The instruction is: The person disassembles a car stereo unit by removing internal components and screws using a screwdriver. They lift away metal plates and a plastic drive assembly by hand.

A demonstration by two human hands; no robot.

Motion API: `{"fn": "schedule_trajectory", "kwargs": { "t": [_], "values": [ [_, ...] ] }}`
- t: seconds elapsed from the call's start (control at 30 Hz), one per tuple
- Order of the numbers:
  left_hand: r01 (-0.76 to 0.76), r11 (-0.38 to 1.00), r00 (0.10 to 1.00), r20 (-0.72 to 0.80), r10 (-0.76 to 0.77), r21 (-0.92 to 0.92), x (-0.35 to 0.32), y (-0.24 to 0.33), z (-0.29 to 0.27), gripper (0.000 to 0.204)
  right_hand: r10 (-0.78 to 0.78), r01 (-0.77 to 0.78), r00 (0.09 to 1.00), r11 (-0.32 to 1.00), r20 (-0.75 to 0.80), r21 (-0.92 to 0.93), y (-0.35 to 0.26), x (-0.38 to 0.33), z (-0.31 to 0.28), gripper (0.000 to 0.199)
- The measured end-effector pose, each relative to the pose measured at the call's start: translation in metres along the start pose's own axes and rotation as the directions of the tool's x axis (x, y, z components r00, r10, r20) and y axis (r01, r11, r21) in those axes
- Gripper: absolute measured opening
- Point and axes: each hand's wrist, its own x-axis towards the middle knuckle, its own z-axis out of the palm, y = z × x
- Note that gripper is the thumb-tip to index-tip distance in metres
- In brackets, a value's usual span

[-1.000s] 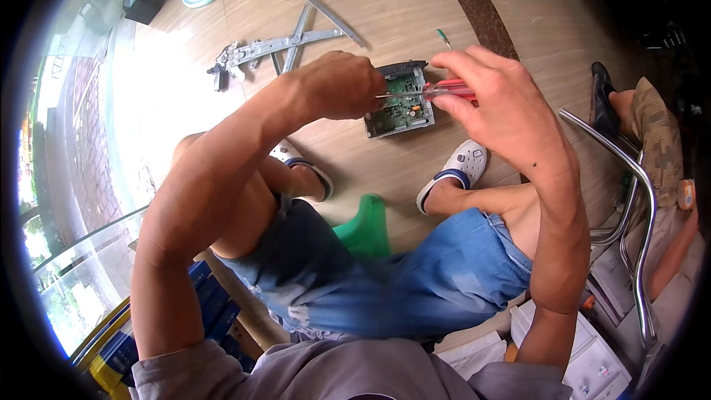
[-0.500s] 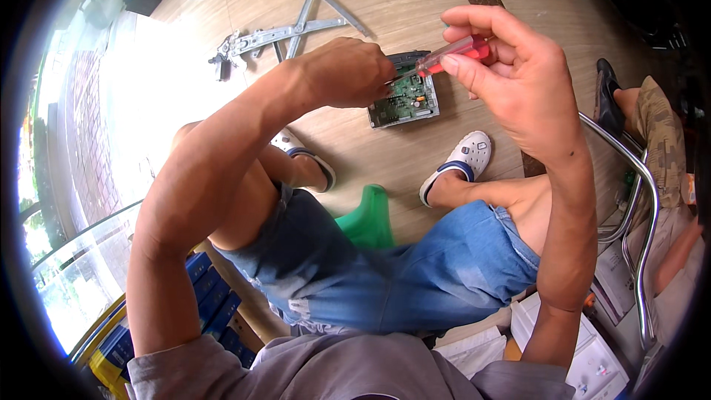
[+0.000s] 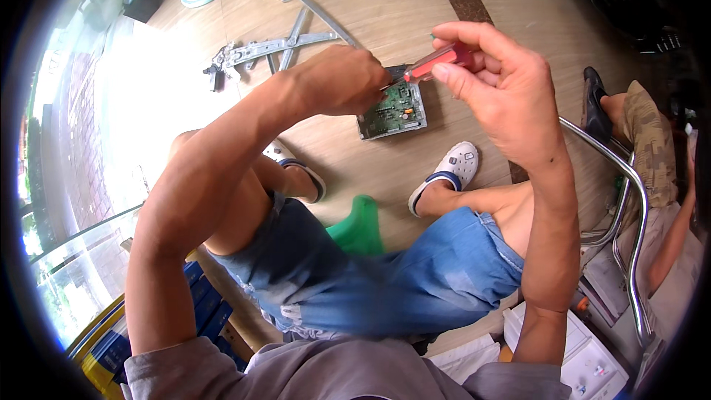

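- The person's right hand (image 3: 511,96) had tipped the screwdriver (image 3: 447,61) since a second earlier: then it lay nearly level over the board, and now its red handle was raised toward the right and its shaft ran down to the left hand (image 3: 344,80)
- Its thumb and curled fingers pinched the handle, while the index finger reached out above it
- The left hand kept much the same spot and stayed curled, knuckles up, over the shaft's end
- The circuit board (image 3: 396,112), in its open metal case (image 3: 392,134), had stayed in place on the floor (image 3: 485,115), in front of the feet and just below the left hand
- The new slant suggested that the tool was being worked against something at the left hand rather than on the bare middle of the board, so the job there looked unfinished
- The left fingertips were out of sight, so whether they pinched a small part, the shaft or nothing could not be told
- The screwdriver's tip was lost by the left hand, and any contact with the board could not be made out
- The left hand and the tool covered part of the case's far edge
- A scrap of green (image 3: 432,35) beside the right index finger was too small to identify
- A neighbour's leg (image 3: 612,107) was partly cut off by dark surroundings at the right
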Motion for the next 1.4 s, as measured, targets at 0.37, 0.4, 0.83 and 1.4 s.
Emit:
{"fn": "schedule_trajectory", "kwargs": {
  "t": [0.37, 0.4, 0.83, 1.4],
  "values": [
    [-0.130, 0.991, 0.979, -0.164, 0.122, -0.038, -0.008, -0.003, 0.004, 0.012, -0.358, 0.306, 0.903, 0.924, -0.238, -0.230, -0.012, -0.003, -0.003, 0.020],
    [-0.122, 0.992, 0.982, -0.152, 0.114, -0.045, -0.011, -0.006, 0.005, 0.012, -0.311, 0.274, 0.916, 0.947, -0.255, -0.170, -0.007, 0.000, 0.001, 0.021],
    [-0.105, 0.994, 0.984, -0.142, 0.106, 0.011, -0.007, 0.000, -0.003, 0.020, 0.026, 0.148, 0.915, 0.906, -0.403, 0.396, -0.020, -0.002, -0.025, 0.027],
    [-0.036, 0.999, 0.991, -0.127, 0.037, 0.010, -0.037, -0.002, -0.025, 0.025, 0.025, 0.139, 0.924, 0.908, -0.381, 0.396, -0.034, 0.001, -0.009, 0.028]
  ]
}}
